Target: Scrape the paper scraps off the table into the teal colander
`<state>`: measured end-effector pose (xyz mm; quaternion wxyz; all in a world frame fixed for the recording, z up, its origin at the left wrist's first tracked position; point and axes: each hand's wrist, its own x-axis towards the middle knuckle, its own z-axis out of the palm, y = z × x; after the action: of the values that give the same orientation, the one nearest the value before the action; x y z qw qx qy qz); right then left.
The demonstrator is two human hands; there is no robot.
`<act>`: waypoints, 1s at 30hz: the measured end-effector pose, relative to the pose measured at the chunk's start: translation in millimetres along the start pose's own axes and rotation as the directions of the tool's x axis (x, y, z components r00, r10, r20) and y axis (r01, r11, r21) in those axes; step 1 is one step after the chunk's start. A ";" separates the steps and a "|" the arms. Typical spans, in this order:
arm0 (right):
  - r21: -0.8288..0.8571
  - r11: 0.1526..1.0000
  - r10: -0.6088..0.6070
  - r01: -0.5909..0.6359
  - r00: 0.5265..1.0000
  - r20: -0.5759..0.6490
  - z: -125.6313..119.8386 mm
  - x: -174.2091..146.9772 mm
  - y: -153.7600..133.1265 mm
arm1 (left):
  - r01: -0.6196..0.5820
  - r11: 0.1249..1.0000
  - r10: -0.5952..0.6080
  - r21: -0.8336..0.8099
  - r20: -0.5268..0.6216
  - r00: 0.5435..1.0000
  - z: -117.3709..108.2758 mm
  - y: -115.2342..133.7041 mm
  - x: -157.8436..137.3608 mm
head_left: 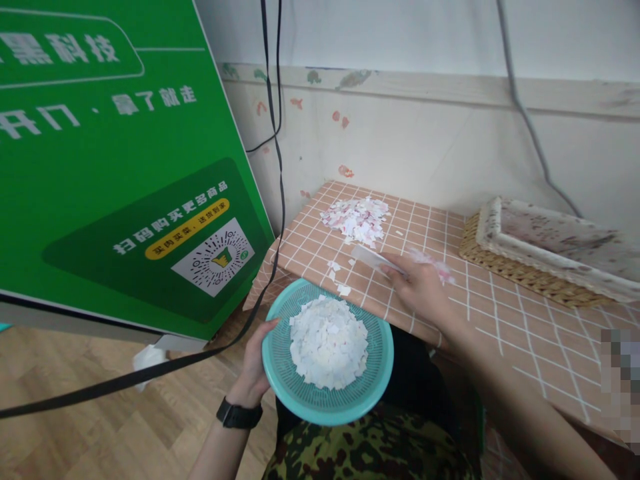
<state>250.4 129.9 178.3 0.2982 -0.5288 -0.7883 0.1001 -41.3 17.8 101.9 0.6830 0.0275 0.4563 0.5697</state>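
My left hand [257,363] is closed on the left rim of a round teal plastic colander [386,373], held at the table's front edge. A heap of small white paper scraps [329,343] lies in it. My right hand [419,283] grips a flat white card or strip [369,258], angled low over the tabletop; its exact kind is unclear. Near the card's tip are a few loose paper scraps [343,290]. Beyond it sits a pile of white and pinkish scraps [357,219]. More pinkish scraps [440,267] show partly behind my right hand.
A checked brown cloth [425,227] covers the table. At the right stands a lined wicker basket [545,280]. A large green cabinet [125,167] with printed text is at the left. A black strap [281,200] hangs in front, and a grey cable [525,113] runs down the wall.
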 end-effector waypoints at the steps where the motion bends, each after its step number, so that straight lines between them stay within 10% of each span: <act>1: 0.007 1.000 -0.008 0.008 1.000 0.020 1.1 -0.6 -0.8 | 0.002 1.000 -0.002 -0.004 -0.003 1.000 0.3 0.3 0.0; 8: 0.188 0.974 -0.164 0.124 0.962 0.216 -8.0 -13.9 -33.1 | 0.022 1.000 -0.023 -0.021 -0.029 0.999 -2.0 2.0 4.3; 16: 0.107 0.990 -0.094 0.090 0.995 0.036 13.8 16.9 -24.8 | 0.007 1.000 -0.007 -0.006 0.001 1.000 -1.9 4.5 3.9; 25: 0.271 0.934 -0.296 0.233 0.929 0.221 7.3 -7.7 -52.4 | -0.002 1.000 0.002 -0.005 -0.001 1.000 -1.8 7.8 3.0; 30: 0.201 0.973 -0.128 0.111 0.989 0.074 -2.1 -2.7 -30.9 | 0.000 1.000 0.000 0.015 0.001 1.000 -4.7 3.7 3.1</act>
<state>228.4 114.2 193.6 0.3201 -0.4436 -0.8171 0.1821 -47.4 19.2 99.4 0.6829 0.0332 0.4602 0.5663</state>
